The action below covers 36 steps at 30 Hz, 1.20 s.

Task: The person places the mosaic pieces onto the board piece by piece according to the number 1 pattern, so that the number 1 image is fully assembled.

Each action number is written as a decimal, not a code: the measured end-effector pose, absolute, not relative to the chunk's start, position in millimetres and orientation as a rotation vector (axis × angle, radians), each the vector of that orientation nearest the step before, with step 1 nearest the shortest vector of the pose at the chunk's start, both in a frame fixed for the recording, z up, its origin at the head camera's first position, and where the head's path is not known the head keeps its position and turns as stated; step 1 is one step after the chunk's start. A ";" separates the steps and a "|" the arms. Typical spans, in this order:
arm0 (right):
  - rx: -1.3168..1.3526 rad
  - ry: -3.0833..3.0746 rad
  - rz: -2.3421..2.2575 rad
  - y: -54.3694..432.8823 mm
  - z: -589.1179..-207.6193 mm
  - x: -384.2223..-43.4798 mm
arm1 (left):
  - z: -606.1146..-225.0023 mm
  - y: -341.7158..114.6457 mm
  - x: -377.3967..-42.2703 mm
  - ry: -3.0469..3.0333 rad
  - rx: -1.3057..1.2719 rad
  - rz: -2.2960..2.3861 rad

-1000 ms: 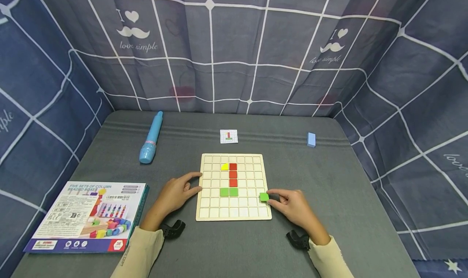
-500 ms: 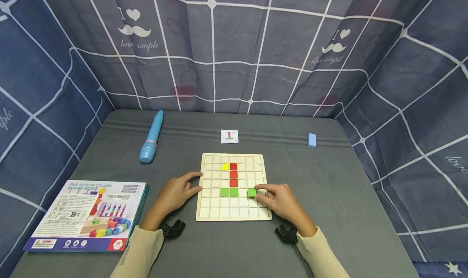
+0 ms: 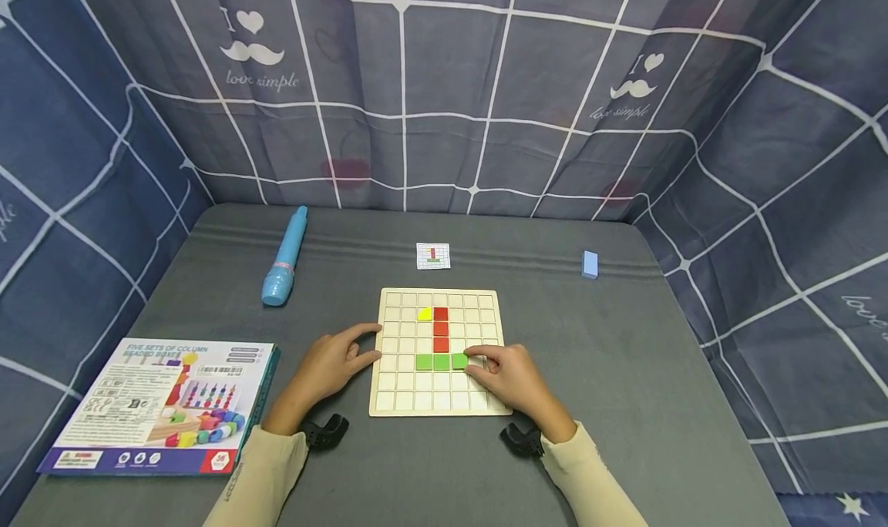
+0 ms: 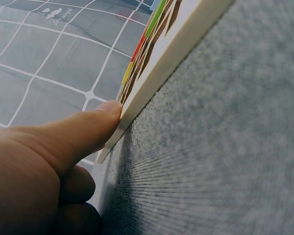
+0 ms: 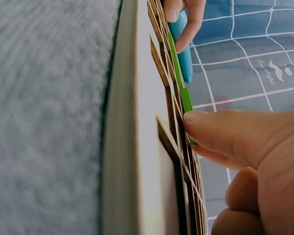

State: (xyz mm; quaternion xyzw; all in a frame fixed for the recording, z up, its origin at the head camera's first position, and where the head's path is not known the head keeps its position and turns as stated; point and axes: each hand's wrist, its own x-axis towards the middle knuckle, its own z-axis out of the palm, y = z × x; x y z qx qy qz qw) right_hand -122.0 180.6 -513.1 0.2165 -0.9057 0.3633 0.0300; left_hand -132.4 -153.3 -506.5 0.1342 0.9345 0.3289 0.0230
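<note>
A pale wooden grid board lies on the grey table. My right hand pinches a green square tile between thumb and forefinger, right at the end of a row with two other green tiles. The right wrist view shows this tile standing slightly higher than the green ones beyond it. Above that row runs a column of three red tiles, with a yellow tile left of the top one. My left hand touches the board's left edge with its thumb and forefinger tips.
Behind the board lies a small pattern card. A light blue block is at the back right. On the left are a blue microphone-shaped object and a printed box. Patterned curtains enclose the table.
My right hand has carried the green tile leftward from the board's right edge to the end of the green row. The left hand has stayed at the board's edge.
</note>
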 end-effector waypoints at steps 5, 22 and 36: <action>0.670 -2.793 1.131 178.7 -512.2 -121.2 | -505.0 -154.1 -132.0 2.896 0.411 1.026; 0.622 -2.819 1.028 176.0 -515.4 -120.1 | -502.9 -155.2 -130.3 2.901 0.415 1.025; 0.666 -2.723 0.981 209.0 -499.1 -123.0 | -487.3 -152.4 -133.4 2.962 0.530 0.964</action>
